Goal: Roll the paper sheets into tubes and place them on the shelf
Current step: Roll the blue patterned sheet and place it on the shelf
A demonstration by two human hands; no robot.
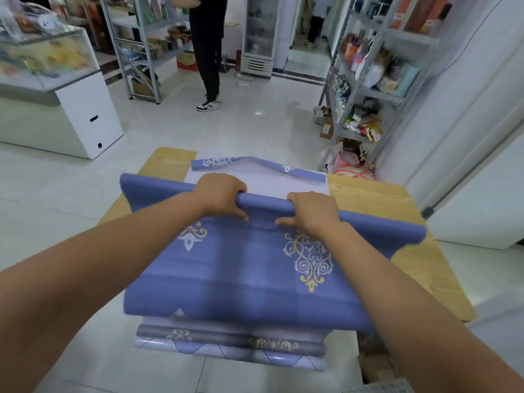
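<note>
Paper: blue patterned sheet [241, 268] lies draped over the desk [368, 199], its far edge part-rolled. Fingers of my left hand [219, 195] and right hand [313, 212] curl round that roll near its middle. Judged light, limp, crease-prone; a wider grip is advised. A kinked tube [300, 171] lies beyond; the shelf [365, 92] stands well right.

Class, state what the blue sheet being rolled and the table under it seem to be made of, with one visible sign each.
The blue sheet: probably paper, matte, printed with gold and white ornaments; it curls into a roll and shows fold lines. The table: wood or wood-look laminate, yellowish with grain lines; unclear which.
</note>
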